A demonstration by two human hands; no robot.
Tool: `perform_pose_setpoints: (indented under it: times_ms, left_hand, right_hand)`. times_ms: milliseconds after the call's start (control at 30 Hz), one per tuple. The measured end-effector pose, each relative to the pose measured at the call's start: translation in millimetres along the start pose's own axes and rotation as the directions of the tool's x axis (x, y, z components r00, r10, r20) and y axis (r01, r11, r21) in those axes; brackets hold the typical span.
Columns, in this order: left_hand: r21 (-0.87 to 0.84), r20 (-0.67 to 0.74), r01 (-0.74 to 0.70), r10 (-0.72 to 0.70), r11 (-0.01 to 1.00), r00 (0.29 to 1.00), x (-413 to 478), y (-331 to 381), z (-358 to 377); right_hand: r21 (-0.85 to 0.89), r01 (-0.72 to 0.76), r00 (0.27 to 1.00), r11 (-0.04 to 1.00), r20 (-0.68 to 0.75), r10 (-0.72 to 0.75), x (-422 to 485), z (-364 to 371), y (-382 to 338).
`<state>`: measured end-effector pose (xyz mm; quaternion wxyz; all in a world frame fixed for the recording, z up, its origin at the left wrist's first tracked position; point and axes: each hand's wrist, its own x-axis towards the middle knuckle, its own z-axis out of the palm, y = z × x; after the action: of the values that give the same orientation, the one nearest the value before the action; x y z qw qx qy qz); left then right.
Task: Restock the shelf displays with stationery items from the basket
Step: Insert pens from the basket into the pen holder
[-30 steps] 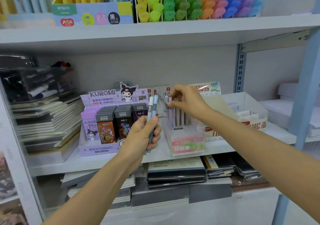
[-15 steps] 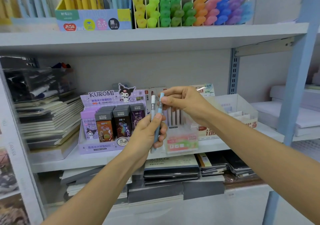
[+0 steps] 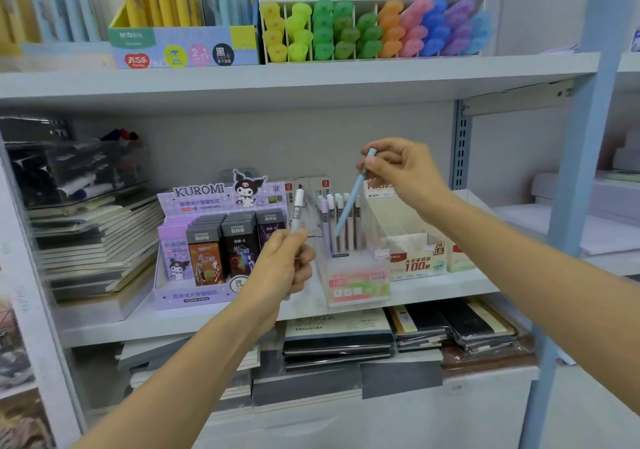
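Pale blue was the pencil (image 3: 350,206) you pinched near its top end in your right hand (image 3: 405,171), thumb and fingers curled round it above the clear display box (image 3: 356,286). It slanted down and leftward, its lower end reaching the upright pastel pencils (image 3: 327,227) standing in that box, though whether the tip was inside could not be told. Your left hand (image 3: 280,268) hung just left of the box, clenched round a white pencil (image 3: 297,211) held nearly upright, its upper end rising above your fist. The box itself stood on the middle shelf (image 3: 433,291). Further left of the box sat the purple Kuromi lead display (image 3: 207,202), and beyond that a leaning stack of notebooks (image 3: 93,237). Just right of the box stood a cardboard tray (image 3: 415,258) with red print. On the shelf above the box, rows of coloured highlighters (image 3: 367,29) filled a white rack.
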<state>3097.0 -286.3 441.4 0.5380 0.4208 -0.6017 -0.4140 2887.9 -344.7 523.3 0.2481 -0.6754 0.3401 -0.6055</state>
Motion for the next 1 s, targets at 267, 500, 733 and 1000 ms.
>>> perform_pose_setpoints:
  times_ms: [267, 500, 733, 1000]
  left_hand:
    - [-0.019, -0.02, -0.106, 0.105, 0.994, 0.994, -1, -10, -1]
    - [-0.086, -0.029, -0.101, 0.099, 0.991, 0.995, 7, -16, -2]
    - [-0.138, -0.035, -0.11, 0.106, 0.984, 0.994, 10, -17, 2]
    - [-0.116, -0.052, -0.101, 0.095, 0.988, 0.994, 10, -14, 4]
  right_hand:
    - [-0.159, 0.019, 0.994, 0.987, 0.106, -0.002, -2, 30, 41]
    - [-0.268, 0.058, 0.968, 0.962, 0.252, 0.012, 8, 22, 40]
    - [-0.271, 0.089, 0.984, 0.959, 0.175, -0.042, 8, 34, 48]
    - [-0.537, 0.164, 0.984, 0.827, 0.149, -0.098, 6, 41, 49]
